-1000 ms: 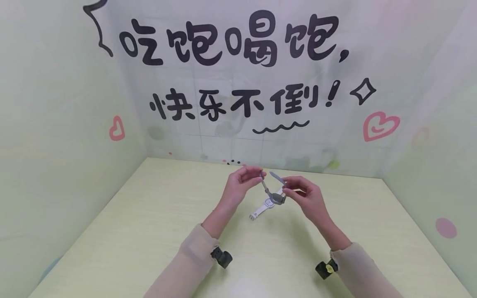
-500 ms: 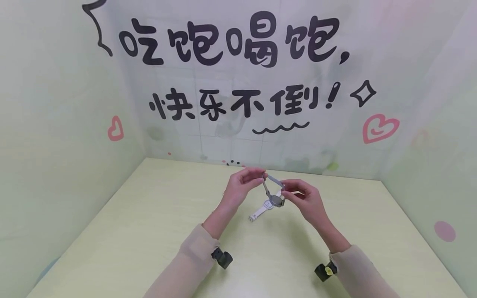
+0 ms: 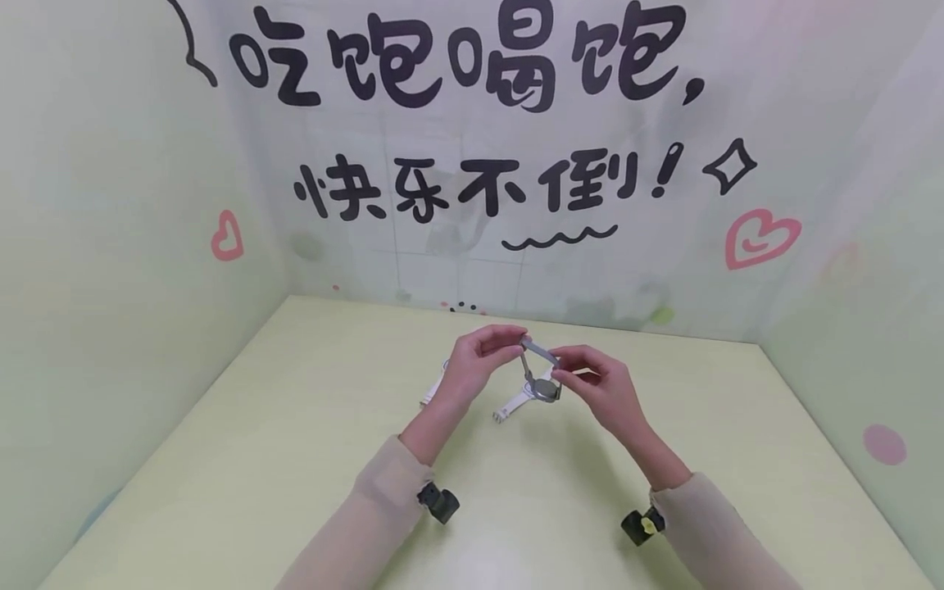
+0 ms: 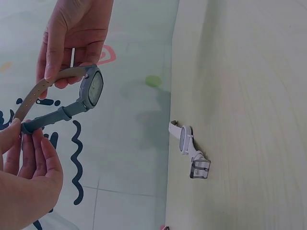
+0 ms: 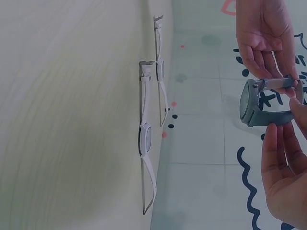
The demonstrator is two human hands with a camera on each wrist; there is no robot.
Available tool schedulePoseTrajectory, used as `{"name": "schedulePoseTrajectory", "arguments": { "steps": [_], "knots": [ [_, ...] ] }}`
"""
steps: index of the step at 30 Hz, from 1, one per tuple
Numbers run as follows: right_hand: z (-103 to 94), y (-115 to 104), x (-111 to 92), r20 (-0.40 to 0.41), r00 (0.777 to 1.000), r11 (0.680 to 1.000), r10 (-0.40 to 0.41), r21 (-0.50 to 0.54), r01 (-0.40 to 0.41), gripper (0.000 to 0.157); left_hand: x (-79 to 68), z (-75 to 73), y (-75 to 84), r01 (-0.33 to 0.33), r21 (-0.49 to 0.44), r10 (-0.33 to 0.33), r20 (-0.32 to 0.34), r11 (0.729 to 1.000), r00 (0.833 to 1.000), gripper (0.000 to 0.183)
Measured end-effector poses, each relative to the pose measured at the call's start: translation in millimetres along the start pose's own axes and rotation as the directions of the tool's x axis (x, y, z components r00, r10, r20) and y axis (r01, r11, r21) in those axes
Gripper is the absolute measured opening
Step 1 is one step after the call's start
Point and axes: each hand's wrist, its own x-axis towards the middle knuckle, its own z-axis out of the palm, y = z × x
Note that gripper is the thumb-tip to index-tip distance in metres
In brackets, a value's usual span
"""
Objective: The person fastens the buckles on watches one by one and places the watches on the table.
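Grey watch [image 3: 544, 385] pinched by both hands, white watches [image 5: 145, 139] on table [image 3: 295, 459] beneath.

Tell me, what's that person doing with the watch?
A person holds a grey watch up above the table with both hands. The left hand pinches the end of one strap, and the right hand pinches the other strap near the watch face, so the two strap ends almost meet. Two white watches lie flat on the table behind it.
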Motion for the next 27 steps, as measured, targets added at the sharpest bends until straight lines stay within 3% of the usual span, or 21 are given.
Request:
{"name": "schedulePoseTrajectory", "arguments": {
  "steps": [27],
  "knots": [
    [-5.1,-4,0,0.005,1.0,0.999,0.022,0.028,-0.022,0.027,-1.4,13.3,4.6,0.002,0.028,-0.003,0.02,1.0,1.0,0.031]
  ]
}}
